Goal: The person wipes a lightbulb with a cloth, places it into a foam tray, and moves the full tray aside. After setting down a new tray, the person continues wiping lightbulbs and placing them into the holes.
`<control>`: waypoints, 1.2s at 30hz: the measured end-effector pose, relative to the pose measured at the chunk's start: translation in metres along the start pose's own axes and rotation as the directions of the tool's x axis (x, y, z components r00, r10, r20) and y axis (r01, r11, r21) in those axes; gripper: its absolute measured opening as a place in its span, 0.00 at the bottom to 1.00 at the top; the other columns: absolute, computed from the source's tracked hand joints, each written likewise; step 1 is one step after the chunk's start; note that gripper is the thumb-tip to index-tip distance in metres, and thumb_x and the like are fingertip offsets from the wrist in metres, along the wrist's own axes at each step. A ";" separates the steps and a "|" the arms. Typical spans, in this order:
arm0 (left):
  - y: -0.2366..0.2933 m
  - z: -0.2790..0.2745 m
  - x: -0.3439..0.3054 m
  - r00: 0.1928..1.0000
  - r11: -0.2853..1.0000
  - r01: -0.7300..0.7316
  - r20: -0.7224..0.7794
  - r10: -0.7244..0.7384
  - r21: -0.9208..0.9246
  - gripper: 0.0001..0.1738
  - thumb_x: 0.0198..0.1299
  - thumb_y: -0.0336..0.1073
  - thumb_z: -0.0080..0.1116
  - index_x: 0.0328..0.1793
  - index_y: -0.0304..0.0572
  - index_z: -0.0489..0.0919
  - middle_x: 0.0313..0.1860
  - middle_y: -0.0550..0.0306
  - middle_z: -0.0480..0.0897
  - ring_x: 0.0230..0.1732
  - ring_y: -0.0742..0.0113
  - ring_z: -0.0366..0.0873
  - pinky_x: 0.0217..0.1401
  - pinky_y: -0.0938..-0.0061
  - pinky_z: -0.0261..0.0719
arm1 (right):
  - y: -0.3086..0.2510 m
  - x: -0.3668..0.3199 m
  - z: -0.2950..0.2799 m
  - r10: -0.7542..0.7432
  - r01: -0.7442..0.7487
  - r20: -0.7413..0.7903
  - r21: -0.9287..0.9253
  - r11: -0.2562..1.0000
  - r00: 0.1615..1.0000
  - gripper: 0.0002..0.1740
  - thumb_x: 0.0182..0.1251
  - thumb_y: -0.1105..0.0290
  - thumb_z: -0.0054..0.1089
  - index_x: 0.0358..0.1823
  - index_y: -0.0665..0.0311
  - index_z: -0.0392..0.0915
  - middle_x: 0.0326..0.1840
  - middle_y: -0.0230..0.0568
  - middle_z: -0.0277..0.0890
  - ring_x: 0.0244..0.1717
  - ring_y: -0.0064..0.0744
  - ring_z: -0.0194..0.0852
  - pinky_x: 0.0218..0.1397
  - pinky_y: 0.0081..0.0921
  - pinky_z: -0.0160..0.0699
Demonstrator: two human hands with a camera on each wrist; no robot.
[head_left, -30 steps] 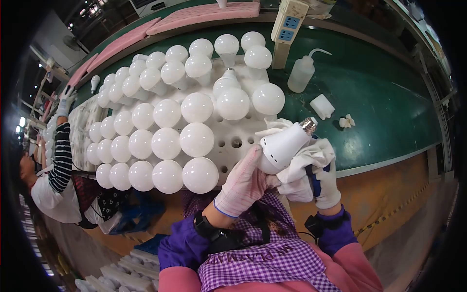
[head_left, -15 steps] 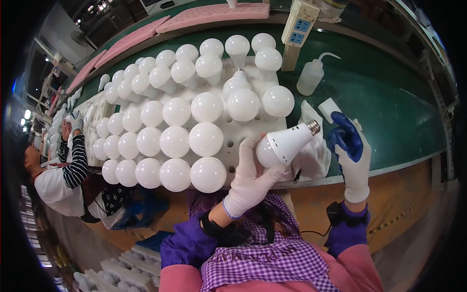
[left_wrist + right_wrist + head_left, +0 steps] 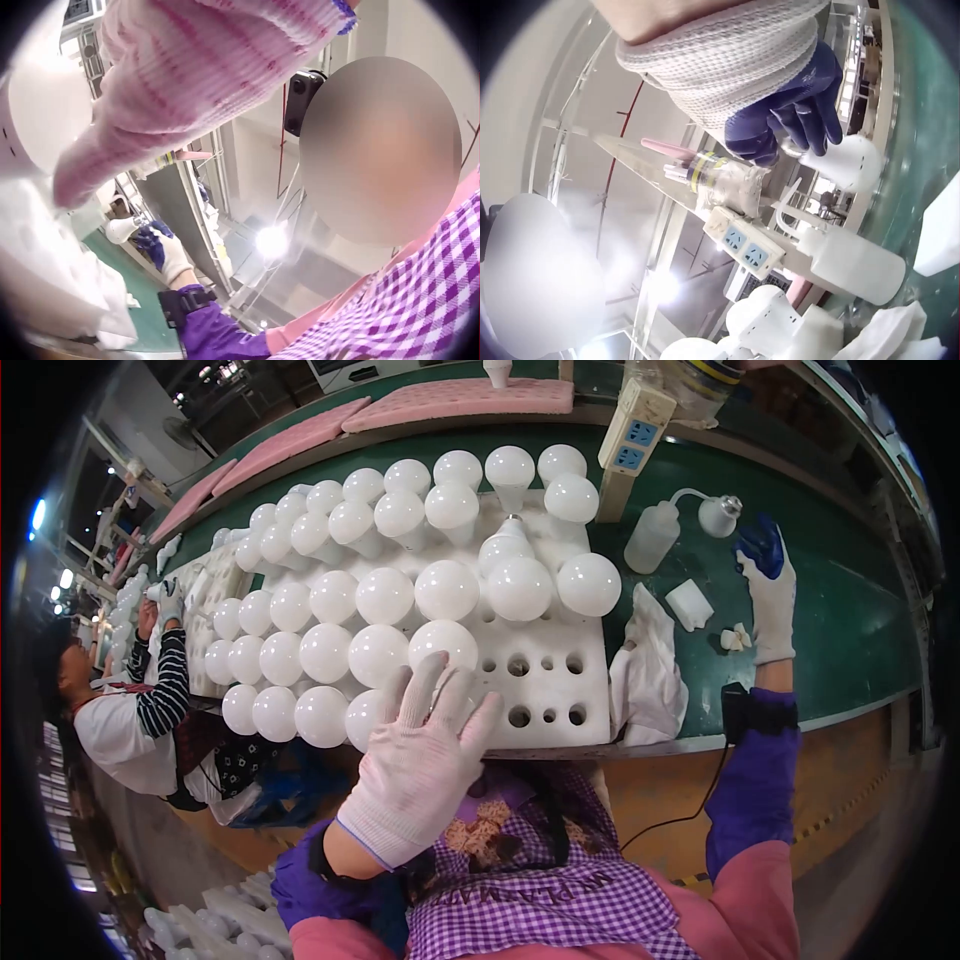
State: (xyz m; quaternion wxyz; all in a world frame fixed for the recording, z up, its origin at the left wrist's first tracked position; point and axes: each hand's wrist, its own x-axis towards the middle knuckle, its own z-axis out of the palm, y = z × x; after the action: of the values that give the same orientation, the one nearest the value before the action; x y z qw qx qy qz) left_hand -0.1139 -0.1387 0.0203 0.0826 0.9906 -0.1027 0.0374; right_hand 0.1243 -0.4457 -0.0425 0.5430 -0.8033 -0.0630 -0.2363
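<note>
My gloved left hand (image 3: 420,765) spreads its fingers over the front right bulbs of the white foam tray (image 3: 560,730), partly hiding one. Several white LED bulbs (image 3: 385,595) stand globe-up in rows there, and one leans cap-up among them. Far to the right, my right hand (image 3: 770,595), in a glove with dark blue fingers, is stretched out over the green table. Its curled fingertips pinch a bulb (image 3: 855,165) at the metal screw cap, as the right wrist view shows. The left wrist view also has this bulb (image 3: 120,230) at those blue fingers.
A white cloth (image 3: 648,675) lies right of the tray. Behind it are a squeeze bottle (image 3: 652,540), a white block (image 3: 690,605) and a crumpled scrap (image 3: 735,638). A socket strip (image 3: 632,440) stands at the back. Another person (image 3: 130,710) works at the left.
A bulb has gone from my left hand to my right, which has swung out to the back right. My left hand has moved left over the tray. The cloth was put down earlier.
</note>
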 end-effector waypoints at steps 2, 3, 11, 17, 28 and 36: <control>-0.010 0.005 -0.005 0.996 0.971 -0.056 0.086 0.037 0.233 0.33 0.39 0.34 0.66 0.58 0.48 0.74 0.60 0.53 0.68 0.68 0.46 0.59 0.67 0.47 0.59 | -0.008 -0.006 0.012 -0.008 0.003 0.067 0.071 0.997 0.998 0.24 0.59 0.78 0.58 0.59 0.69 0.73 0.47 0.38 0.78 0.43 0.20 0.75 0.48 0.17 0.73; -0.012 0.006 -0.003 0.991 0.953 -0.122 0.085 0.103 0.277 0.27 0.44 0.33 0.60 0.56 0.47 0.74 0.58 0.55 0.70 0.66 0.47 0.62 0.64 0.52 0.65 | -0.012 -0.019 0.017 0.058 -0.084 0.165 0.160 0.983 0.985 0.24 0.58 0.79 0.57 0.59 0.69 0.72 0.48 0.38 0.78 0.43 0.20 0.75 0.47 0.17 0.73; -0.012 -0.015 -0.003 0.993 0.993 -0.117 -0.008 0.117 -0.033 0.29 0.37 0.32 0.67 0.52 0.46 0.76 0.55 0.51 0.73 0.58 0.47 0.70 0.54 0.62 0.74 | -0.075 -0.126 0.033 0.130 -0.639 0.866 0.248 0.728 0.484 0.28 0.64 0.61 0.60 0.60 0.71 0.70 0.40 0.41 0.78 0.38 0.22 0.75 0.41 0.18 0.76; -0.004 0.033 0.006 0.956 0.673 -0.183 -0.291 -0.049 -0.716 0.40 0.35 0.30 0.75 0.59 0.37 0.69 0.57 0.44 0.70 0.60 0.46 0.69 0.62 0.60 0.70 | -0.075 -0.161 0.040 0.083 -0.661 0.787 0.449 0.601 0.611 0.32 0.67 0.46 0.53 0.59 0.67 0.71 0.38 0.34 0.78 0.31 0.18 0.75 0.35 0.14 0.76; 0.010 0.081 0.023 0.986 0.295 0.061 0.012 -0.164 -0.954 0.42 0.44 0.31 0.71 0.66 0.36 0.61 0.58 0.47 0.71 0.54 0.63 0.75 0.55 0.71 0.76 | -0.094 -0.151 0.024 0.323 -0.640 0.676 0.286 0.713 0.662 0.16 0.69 0.62 0.56 0.51 0.66 0.76 0.39 0.36 0.78 0.27 0.17 0.73 0.27 0.12 0.72; 0.010 0.091 0.024 0.900 -0.676 0.394 0.409 0.148 -0.623 0.36 0.58 0.50 0.59 0.66 0.36 0.61 0.45 0.51 0.77 0.31 0.70 0.78 0.27 0.85 0.75 | -0.070 -0.144 0.021 -0.021 -0.293 0.639 0.382 0.876 0.769 0.33 0.59 0.53 0.66 0.57 0.72 0.72 0.54 0.41 0.75 0.49 0.25 0.74 0.48 0.20 0.75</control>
State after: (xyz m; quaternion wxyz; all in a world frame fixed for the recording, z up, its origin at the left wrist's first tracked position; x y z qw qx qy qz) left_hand -0.0869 -0.1684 -0.0658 0.9135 0.3181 0.0786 -0.2413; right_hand -0.0210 -0.3765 -0.0545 0.6814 -0.6854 -0.2333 0.1070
